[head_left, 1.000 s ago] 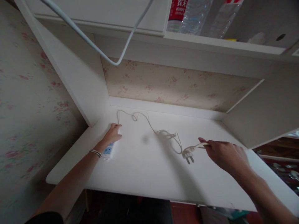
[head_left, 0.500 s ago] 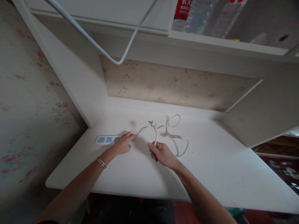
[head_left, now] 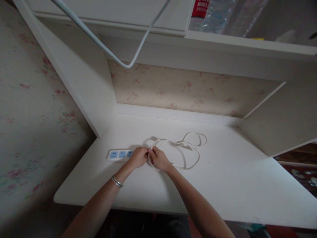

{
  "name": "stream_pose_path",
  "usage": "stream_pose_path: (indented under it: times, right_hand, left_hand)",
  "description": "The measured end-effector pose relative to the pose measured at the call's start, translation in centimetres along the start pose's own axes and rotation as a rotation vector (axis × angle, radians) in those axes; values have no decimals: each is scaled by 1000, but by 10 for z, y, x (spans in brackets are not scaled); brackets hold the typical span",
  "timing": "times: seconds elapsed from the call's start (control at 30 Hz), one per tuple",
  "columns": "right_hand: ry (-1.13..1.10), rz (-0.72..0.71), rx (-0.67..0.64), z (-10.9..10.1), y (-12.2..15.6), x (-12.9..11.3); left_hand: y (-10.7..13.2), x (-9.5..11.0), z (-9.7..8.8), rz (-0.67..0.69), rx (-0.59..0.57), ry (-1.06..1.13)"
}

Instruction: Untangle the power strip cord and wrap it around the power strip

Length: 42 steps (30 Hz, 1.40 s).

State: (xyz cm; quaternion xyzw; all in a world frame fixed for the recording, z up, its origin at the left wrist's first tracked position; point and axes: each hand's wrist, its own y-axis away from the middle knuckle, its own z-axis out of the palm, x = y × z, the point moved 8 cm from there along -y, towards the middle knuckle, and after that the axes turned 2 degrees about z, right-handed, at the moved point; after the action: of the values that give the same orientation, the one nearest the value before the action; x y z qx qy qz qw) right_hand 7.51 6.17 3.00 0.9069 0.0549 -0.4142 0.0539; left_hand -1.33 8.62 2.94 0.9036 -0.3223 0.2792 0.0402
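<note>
On the white desk lies a white power strip (head_left: 122,154) with blue socket faces; its right end is hidden behind my left hand (head_left: 138,158). That hand is closed in a pinch on the white power cord (head_left: 194,149) close to the strip. Against it, fingertips nearly touching, my right hand (head_left: 159,159) is closed on the same cord. A short bend of cord hangs below the right fingers, and the rest spreads in loose loops to the right. What looks like the plug (head_left: 155,138) sits just beyond my hands, blurred.
A light-coloured bent cable or tube (head_left: 127,65) hangs in front of the upper cabinet. Clear plastic bottles (head_left: 218,16) stand on the shelf (head_left: 235,41) above right. White side panels (head_left: 74,72) bound the desk (head_left: 223,185) left and right.
My right hand has moved left to meet my left hand, drawing the cord along. The plug, upright before, has dropped lower and left. The loops have shifted right, and the view has tilted slightly.
</note>
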Motion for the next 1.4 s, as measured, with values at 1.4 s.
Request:
stream_pose_path:
  times: [1.4]
  right_hand:
    - [764, -252, -122, -100, 26, -6]
  left_hand:
    - [17, 25, -1, 11, 72, -321]
